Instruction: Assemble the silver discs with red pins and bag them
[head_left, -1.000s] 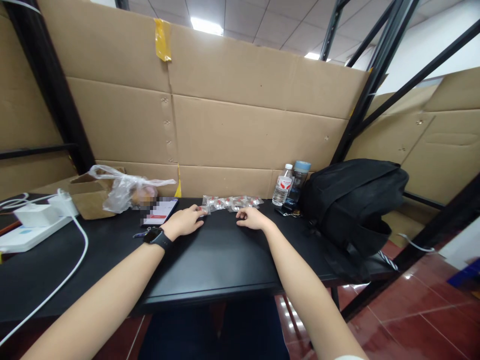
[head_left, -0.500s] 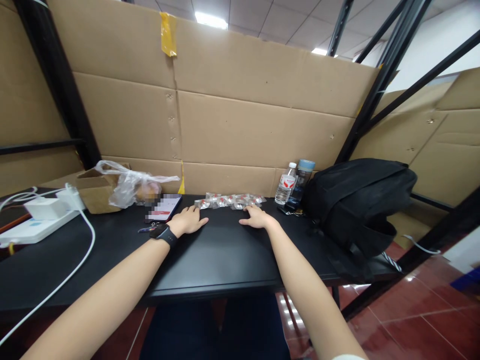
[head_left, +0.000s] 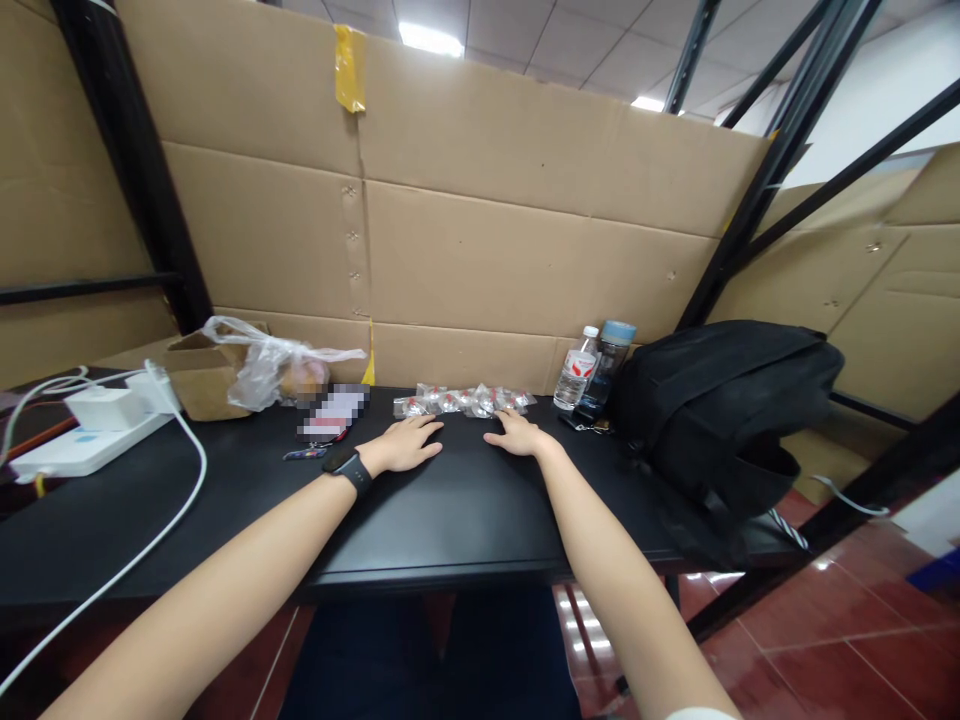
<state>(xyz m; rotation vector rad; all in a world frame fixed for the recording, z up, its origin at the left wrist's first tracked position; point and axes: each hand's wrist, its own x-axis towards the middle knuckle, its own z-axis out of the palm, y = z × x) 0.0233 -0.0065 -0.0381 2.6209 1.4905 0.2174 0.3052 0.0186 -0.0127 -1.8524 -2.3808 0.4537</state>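
Several small clear plastic packets point(head_left: 463, 401) with silvery and red contents lie in a row at the back of the black table point(head_left: 450, 520). My left hand point(head_left: 405, 443), with a dark watch point(head_left: 349, 470) on the wrist, rests palm down with fingers spread, just in front of the row's left part. On the other side, my right hand point(head_left: 516, 434) lies with its fingers apart; its fingertips reach the packets at the right end. Neither hand holds anything. Exactly where the fingertips touch the packets is hard to make out.
Left stand a phone point(head_left: 334, 412), partly blurred out, a plastic bag point(head_left: 262, 370), an open cardboard box point(head_left: 202, 380) and a white power strip point(head_left: 90, 445) with cables. A water bottle point(head_left: 576, 370), a blue-lidded bottle point(head_left: 609, 365) and a black backpack point(head_left: 720, 410) are right. Cardboard point(head_left: 525, 260) walls the back.
My left hand has slid to the right, away from the phone and closer to my right hand. My right hand stays almost in place by the packets. The view has shifted slightly.
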